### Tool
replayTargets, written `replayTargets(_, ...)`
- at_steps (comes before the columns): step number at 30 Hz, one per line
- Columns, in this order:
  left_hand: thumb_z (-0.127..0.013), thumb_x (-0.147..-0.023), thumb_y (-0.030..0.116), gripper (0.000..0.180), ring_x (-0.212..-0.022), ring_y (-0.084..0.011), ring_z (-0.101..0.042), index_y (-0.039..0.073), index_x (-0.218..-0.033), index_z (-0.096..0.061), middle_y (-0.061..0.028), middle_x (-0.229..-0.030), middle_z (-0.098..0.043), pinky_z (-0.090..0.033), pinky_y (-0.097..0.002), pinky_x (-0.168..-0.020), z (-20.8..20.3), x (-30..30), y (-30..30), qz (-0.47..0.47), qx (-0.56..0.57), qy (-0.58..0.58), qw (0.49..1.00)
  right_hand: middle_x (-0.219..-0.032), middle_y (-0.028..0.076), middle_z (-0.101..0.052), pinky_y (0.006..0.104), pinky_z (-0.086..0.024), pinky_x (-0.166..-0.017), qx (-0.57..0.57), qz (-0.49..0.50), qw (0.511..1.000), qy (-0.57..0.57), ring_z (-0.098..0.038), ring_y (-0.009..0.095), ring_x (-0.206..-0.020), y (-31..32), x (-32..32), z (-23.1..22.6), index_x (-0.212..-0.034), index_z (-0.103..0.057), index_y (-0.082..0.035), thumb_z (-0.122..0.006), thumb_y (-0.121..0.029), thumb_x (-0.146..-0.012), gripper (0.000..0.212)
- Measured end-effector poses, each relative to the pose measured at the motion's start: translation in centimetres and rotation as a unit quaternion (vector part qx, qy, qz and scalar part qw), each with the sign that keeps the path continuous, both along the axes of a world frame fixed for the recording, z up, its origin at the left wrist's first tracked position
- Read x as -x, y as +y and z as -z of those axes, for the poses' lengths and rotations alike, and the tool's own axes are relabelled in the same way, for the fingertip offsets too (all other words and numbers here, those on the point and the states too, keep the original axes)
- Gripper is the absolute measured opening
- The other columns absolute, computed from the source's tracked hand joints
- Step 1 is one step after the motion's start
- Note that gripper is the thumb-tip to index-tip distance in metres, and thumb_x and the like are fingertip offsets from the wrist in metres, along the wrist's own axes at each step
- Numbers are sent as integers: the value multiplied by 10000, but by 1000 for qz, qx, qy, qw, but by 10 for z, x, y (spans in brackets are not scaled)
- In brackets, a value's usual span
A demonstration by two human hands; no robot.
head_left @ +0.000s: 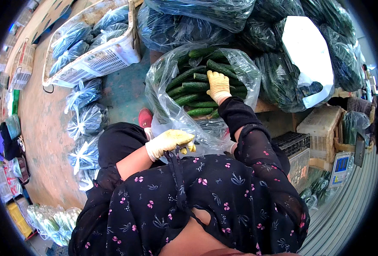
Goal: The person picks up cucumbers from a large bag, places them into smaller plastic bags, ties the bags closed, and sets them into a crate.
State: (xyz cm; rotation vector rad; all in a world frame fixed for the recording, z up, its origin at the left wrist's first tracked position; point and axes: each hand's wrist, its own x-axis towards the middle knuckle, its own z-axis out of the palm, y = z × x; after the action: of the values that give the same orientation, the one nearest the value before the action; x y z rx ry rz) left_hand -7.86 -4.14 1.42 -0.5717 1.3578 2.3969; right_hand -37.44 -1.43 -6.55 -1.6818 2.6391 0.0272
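A large clear plastic bag (157, 79) stands with its mouth wide, full of green cucumbers (195, 86). Inside that mouth my right hand (219, 86), in a pale yellow glove, is closed with its fingers curled over a cucumber (219, 68) on the top layer. My left hand (170, 143), gloved the same way, hovers above my lap by the bag's near edge. Its fingers are curled in, and what they hold, if anything, is hidden. A dark tie from my blouse hangs just below it.
A white crate (97, 66) with filled bags stands at far left. Tied plastic bags (86, 121) line the floor on my left. More bagged cucumbers (270, 81) and a white sheet (310, 59) lie at far right, with crates (319, 126) and a scale (340, 168) nearer.
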Motion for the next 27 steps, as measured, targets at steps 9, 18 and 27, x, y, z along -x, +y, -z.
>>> replayTargets(9,-496,-1003,432,464,-634,-129,-609,35,-1208,-621,-134,-1028,-719,-481,-242,-578,-19,-5,0,-39,-21,23,999,-1043,104,-613,453,-481,-861,-39,0,999,-20,-592,320,-1039,86,30,21,-1062,-590,-121,-783,-133,-639,465)
replayTargets(18,-493,-1007,414,448,-611,-119,-588,59,-1256,-603,-124,-1002,-719,-474,-230,-603,-29,-2,1,-35,-4,16,999,-998,66,-616,428,-469,-813,65,-189,979,-46,-591,276,-999,-1,-48,8,-1130,-565,-116,-638,-91,-749,389)
replayTargets(27,-463,-1015,386,415,-643,-116,-598,60,-1226,-608,-108,-993,-719,-481,-236,-621,-14,-8,-1,-11,24,23,999,-1055,89,-617,417,-476,-843,-70,-121,990,-24,-594,285,-1024,-18,-60,29,-1236,-524,-142,-864,-290,-584,750)
